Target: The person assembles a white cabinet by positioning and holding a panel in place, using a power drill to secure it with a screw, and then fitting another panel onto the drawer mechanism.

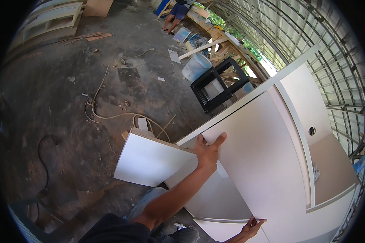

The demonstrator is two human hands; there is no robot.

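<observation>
A large white cabinet panel (259, 141) lies against the front of a white cabinet (298, 109). My left hand (209, 150) is closed over the panel's upper left corner, its thumb on the face and its fingertips at the edge. Lower down, my right hand (249, 231) pinches the panel's lower edge near its corner, with part of the hand cut off by the picture's border. Between my hands, an open compartment (219, 196) shows its pale inside. A white door (146, 158) swings out from the cabinet's left end, close to my left forearm.
A black metal frame (219, 85) and a whitish bucket (197, 67) stand beyond the cabinet, beside a wooden workbench (247, 56). Hoses and cords (109, 116) trail over the stained floor. Another person's legs (174, 22) show at the far end.
</observation>
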